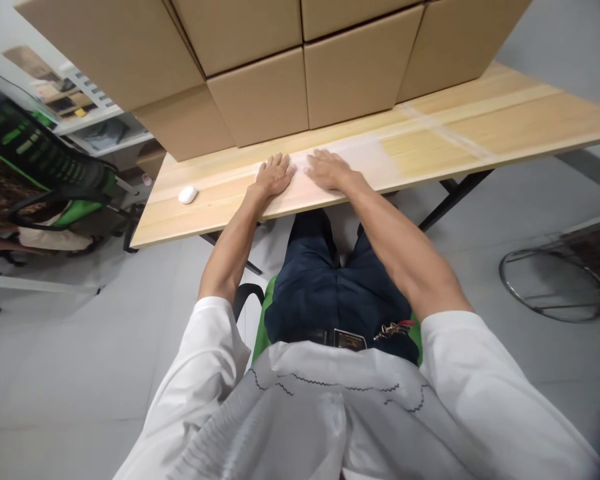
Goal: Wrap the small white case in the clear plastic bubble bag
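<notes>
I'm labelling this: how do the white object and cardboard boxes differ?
The white object is small and rounded; the cardboard boxes are large, brown and square-edged. The white object lies singly near the left hand; the boxes are stacked. The white object and lower boxes both rest on the table.

Table (220,193): pale yellow wood, streaky grain, whitish patch (373,159) at 1 o'clock. Boxes (260,97), 12 o'clock: plain brown. Small rounded object (188,194), 10 o'clock: white. Shirt (295,427), 6 o'clock: white and grey, dark wavy lines. Trousers (310,287): navy. Chair (35,150), 10 o'clock: black, green edging. Floor (55,360): light grey.
</notes>
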Demonstrator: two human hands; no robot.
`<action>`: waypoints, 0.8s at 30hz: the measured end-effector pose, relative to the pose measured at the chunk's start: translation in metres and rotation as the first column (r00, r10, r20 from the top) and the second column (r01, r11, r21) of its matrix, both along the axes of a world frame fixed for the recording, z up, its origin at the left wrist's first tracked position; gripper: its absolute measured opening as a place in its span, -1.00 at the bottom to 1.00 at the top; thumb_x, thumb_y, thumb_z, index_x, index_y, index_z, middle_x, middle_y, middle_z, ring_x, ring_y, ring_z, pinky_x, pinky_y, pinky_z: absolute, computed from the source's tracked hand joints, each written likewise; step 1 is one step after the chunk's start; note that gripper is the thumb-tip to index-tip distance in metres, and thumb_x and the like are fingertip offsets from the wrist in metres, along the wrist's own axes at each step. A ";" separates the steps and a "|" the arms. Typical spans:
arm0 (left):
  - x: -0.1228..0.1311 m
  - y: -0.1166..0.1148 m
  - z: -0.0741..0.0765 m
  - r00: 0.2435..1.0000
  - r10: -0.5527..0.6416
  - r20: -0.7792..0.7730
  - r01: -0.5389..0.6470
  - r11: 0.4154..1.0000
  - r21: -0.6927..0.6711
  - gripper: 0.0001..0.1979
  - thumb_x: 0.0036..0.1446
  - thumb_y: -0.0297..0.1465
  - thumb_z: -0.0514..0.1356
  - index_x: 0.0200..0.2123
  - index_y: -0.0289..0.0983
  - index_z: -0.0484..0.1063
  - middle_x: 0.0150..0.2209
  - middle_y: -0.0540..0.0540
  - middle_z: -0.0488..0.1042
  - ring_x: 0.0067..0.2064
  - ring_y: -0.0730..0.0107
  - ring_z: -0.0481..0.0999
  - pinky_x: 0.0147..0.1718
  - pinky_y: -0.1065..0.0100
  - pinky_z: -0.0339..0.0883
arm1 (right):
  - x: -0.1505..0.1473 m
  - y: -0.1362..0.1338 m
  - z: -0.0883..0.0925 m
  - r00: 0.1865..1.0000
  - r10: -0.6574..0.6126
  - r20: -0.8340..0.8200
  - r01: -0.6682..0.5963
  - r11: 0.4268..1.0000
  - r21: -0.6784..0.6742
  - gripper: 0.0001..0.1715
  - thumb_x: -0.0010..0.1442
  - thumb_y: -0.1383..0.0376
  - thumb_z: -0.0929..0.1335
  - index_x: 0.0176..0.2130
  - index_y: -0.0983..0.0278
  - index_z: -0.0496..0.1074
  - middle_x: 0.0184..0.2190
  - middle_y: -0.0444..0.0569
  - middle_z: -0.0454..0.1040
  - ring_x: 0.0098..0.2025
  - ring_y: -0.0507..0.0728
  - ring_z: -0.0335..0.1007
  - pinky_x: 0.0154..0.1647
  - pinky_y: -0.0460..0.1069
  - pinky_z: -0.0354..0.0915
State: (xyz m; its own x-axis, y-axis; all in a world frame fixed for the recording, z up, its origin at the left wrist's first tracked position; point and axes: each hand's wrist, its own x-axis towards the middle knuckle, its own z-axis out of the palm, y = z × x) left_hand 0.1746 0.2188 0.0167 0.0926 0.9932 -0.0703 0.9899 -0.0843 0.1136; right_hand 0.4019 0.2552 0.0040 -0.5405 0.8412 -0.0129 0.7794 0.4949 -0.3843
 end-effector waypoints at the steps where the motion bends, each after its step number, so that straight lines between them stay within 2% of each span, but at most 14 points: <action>1: -0.003 0.000 -0.002 1.000 0.012 -0.003 -0.012 1.000 -0.001 -0.17 0.77 0.03 -0.17 0.84 -0.24 0.15 0.89 -0.31 0.04 0.90 -0.14 0.00 0.85 -0.21 -0.11 | 0.011 0.006 -0.004 1.000 -0.022 0.010 0.022 1.000 0.003 0.05 0.76 -0.13 0.19 0.86 0.43 0.11 0.91 0.29 -0.08 0.94 0.54 -0.20 0.95 0.47 -0.19; 5: -0.023 -0.002 -0.006 0.998 0.060 0.019 -0.060 0.998 0.000 -0.13 0.74 0.07 -0.14 0.84 -0.29 0.12 0.89 -0.33 0.01 0.91 -0.16 -0.02 0.86 -0.21 -0.13 | 0.070 0.030 -0.016 0.988 -0.147 0.041 0.146 0.989 0.016 0.14 0.78 -0.18 0.16 0.86 0.55 0.00 0.89 0.44 -0.12 0.93 0.56 -0.19 0.93 0.49 -0.17; 8: -0.036 -0.003 -0.008 0.995 0.088 0.036 -0.089 0.996 0.024 -0.07 0.73 0.11 -0.13 0.82 -0.41 0.14 0.88 -0.45 0.03 0.90 -0.18 0.02 0.86 -0.19 -0.10 | 0.106 0.035 -0.018 0.975 -0.216 0.055 0.214 0.976 0.029 0.15 0.80 -0.18 0.15 0.85 0.61 0.00 0.88 0.52 -0.10 0.93 0.56 -0.17 0.92 0.50 -0.15; 11: -0.042 -0.007 -0.005 0.994 0.100 0.041 -0.102 0.993 0.056 -0.04 0.72 0.18 -0.14 0.78 -0.42 0.22 0.85 -0.49 0.11 0.89 -0.19 0.08 0.85 -0.19 -0.05 | 0.127 0.031 -0.016 0.963 -0.265 0.055 0.263 0.964 0.037 0.16 0.80 -0.20 0.14 0.84 0.64 0.02 0.87 0.56 -0.08 0.92 0.57 -0.15 0.91 0.50 -0.12; 13: -0.042 -0.011 -0.001 0.993 0.114 0.015 -0.115 0.992 0.047 -0.06 0.73 0.13 -0.15 0.78 -0.46 0.21 0.85 -0.52 0.10 0.89 -0.18 0.08 0.85 -0.19 -0.04 | 0.133 0.027 -0.013 0.955 -0.292 0.048 0.291 0.956 0.033 0.18 0.78 -0.23 0.14 0.83 0.63 0.04 0.86 0.57 -0.06 0.92 0.57 -0.12 0.91 0.50 -0.10; 16: -0.041 -0.016 0.005 0.990 0.136 -0.032 -0.136 0.991 0.010 -0.10 0.73 0.00 -0.14 0.79 -0.56 0.15 0.86 -0.56 0.01 0.90 -0.19 0.02 0.86 -0.20 -0.07 | 0.131 0.016 -0.007 0.942 -0.335 0.021 0.334 0.942 0.026 0.21 0.75 -0.28 0.15 0.81 0.61 0.12 0.84 0.57 0.02 0.90 0.59 -0.07 0.90 0.53 -0.08; 19: -0.038 -0.021 0.008 0.988 0.153 -0.009 -0.153 0.988 0.032 -0.08 0.73 0.06 -0.15 0.81 -0.48 0.13 0.86 -0.54 0.01 0.90 -0.25 0.01 0.85 -0.31 -0.11 | 0.114 -0.003 -0.001 0.945 -0.325 -0.027 0.326 0.944 0.054 0.17 0.74 -0.23 0.14 0.80 0.61 0.17 0.85 0.54 0.02 0.91 0.61 -0.12 0.91 0.54 -0.13; 21: -0.033 -0.025 0.010 0.992 0.126 0.012 -0.127 0.989 0.083 -0.05 0.73 0.12 -0.16 0.85 -0.41 0.08 0.87 -0.49 -0.01 0.91 -0.27 -0.03 0.85 -0.35 -0.16 | 0.091 -0.021 0.001 0.964 -0.262 -0.054 0.265 0.962 0.064 0.13 0.73 -0.16 0.17 0.81 0.62 0.14 0.88 0.46 -0.05 0.93 0.58 -0.21 0.94 0.48 -0.20; 24: -0.020 -0.037 0.011 0.999 0.035 -0.007 -0.034 0.992 0.120 -0.07 0.75 0.13 -0.18 0.88 -0.31 0.00 0.89 -0.39 -0.06 0.93 -0.21 -0.12 0.86 -0.28 -0.20 | 0.051 -0.053 -0.001 0.991 -0.107 -0.082 0.113 0.991 0.077 0.07 0.71 -0.08 0.22 0.82 0.54 0.17 0.90 0.31 -0.06 0.94 0.54 -0.21 0.96 0.42 -0.22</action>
State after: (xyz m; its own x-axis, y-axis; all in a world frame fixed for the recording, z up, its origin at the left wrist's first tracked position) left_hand 0.1542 0.1817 0.0281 0.0579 0.9971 0.0491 0.9934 -0.0624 0.0959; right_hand 0.4527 0.2018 0.0030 -0.4412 0.8922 0.0964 0.8002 0.4398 -0.4077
